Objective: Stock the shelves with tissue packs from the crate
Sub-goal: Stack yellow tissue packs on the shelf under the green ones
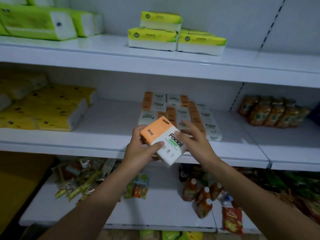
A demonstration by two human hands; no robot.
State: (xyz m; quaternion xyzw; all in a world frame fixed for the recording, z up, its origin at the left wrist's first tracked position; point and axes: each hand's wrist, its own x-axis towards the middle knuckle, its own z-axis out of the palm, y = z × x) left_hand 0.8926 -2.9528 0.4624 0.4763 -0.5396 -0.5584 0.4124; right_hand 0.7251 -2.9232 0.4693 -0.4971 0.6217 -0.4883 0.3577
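Note:
An orange-and-white "Facial" tissue pack (164, 139) is held tilted in front of the middle shelf (107, 137). My left hand (141, 149) grips its left and lower side, thumb on the white face. My right hand (195, 141) touches its right edge with fingers spread. Behind the pack, several matching orange-and-white tissue packs (183, 111) lie in rows on the middle shelf. The crate is out of view.
Yellow tissue packs (48, 108) fill the middle shelf's left, bottled goods (270, 111) its right. Green tissue packs (174, 33) and larger green packs (43, 21) sit on the top shelf (103, 54). Snack bags (81, 179) and bottles (202, 193) crowd the bottom shelf.

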